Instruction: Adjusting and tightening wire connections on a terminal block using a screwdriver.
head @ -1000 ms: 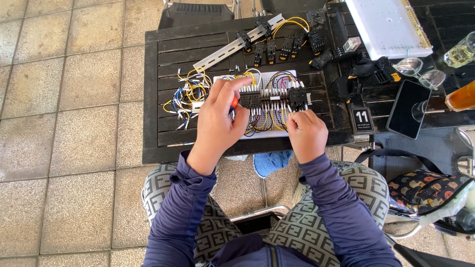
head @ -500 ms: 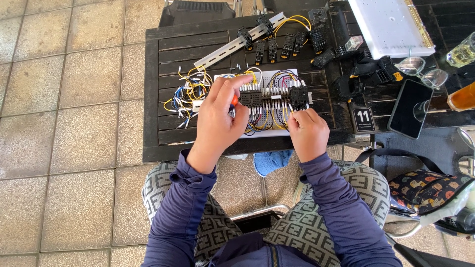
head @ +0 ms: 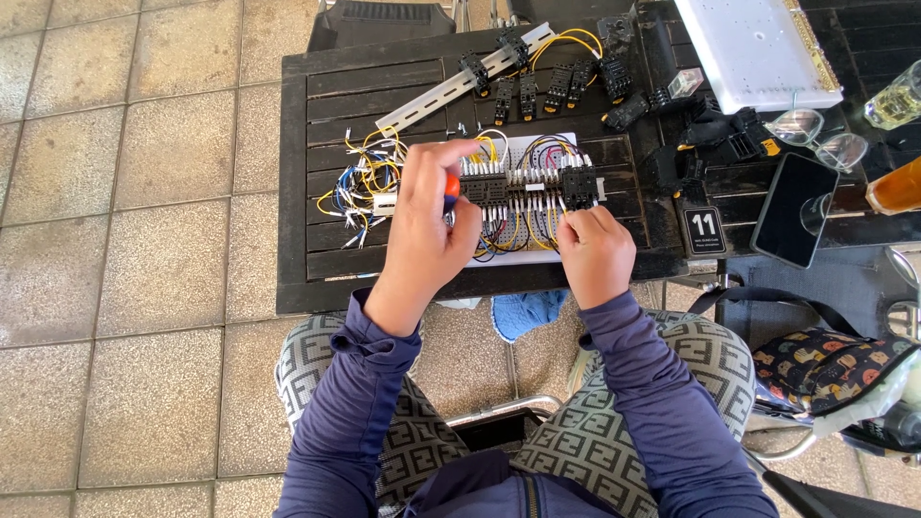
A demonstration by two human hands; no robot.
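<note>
Nearest the camera, two dark blue sleeves [head: 662,403] over patterned grey trousers [head: 403,432], reaching up from the lap toward a dark slatted table [head: 307,192]. Left hand [head: 427,235] closed in a fist around an orange-handled screwdriver [head: 450,184], fingers curled tight about the handle, only a bit of orange showing between thumb and forefinger, tip hidden where it meets the wiring. Right hand [head: 597,251] loosely curled at the near right edge of a white perforated board [head: 513,251], fingertips pinching or pressing at yellow wires there; cannot tell whether anything is truly held. Board lying flat near the table's front edge, between the two hands, with a row of black terminal blocks [head: 523,184] across its middle and yellow, black and purple wires looping below. Just left of the left hand, a loose tangle of yellow, blue and white wires [head: 360,187]. A blue cloth [head: 523,312] under the table edge, on the tiled floor. Farther back, a metal rail [head: 441,91] lying diagonally with black sockets [head: 561,84] beside it. Off to the right, a dark phone [head: 791,211], a small numbered table marker [head: 703,230], clear glasses [head: 815,134], and at the far corner a white panel [head: 758,48].
</note>
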